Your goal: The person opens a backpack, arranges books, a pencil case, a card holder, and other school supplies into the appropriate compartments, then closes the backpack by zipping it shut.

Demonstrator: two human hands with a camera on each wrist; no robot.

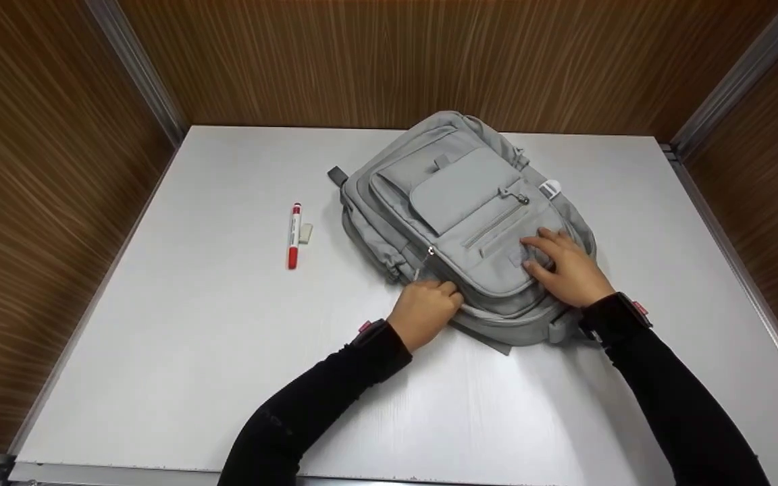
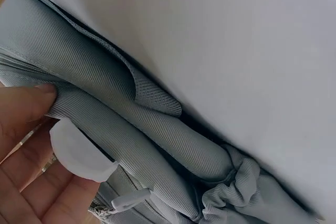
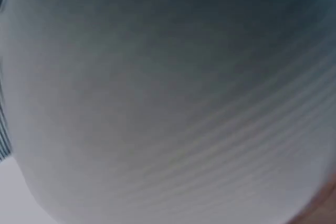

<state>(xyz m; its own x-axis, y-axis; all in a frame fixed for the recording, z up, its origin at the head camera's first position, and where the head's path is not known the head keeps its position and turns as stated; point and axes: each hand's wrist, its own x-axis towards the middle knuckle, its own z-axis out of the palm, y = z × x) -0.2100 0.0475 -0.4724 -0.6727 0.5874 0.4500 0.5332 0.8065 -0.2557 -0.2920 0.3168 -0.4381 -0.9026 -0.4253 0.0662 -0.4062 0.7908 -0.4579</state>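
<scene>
A grey backpack (image 1: 470, 196) lies on its back on the white table, its front pocket and zips facing up. At its near left edge, my left hand (image 1: 425, 312) grips the fabric by the side zip; in the left wrist view the thumb (image 2: 44, 95) presses on the grey cloth, with a white tab (image 2: 81, 150) beside the fingers. Spread fingers of my right hand (image 1: 568, 270) rest on the lower front of the backpack. Blurred grey fabric (image 3: 173, 108) fills most of the right wrist view, hiding nearly all of that hand.
To the left of the backpack lies a red and white marker (image 1: 294, 236), with a small pale eraser-like block (image 1: 306, 233) against its right side. Wood-grain panels (image 1: 389, 64) border the white table (image 1: 193, 351) at the back and both sides.
</scene>
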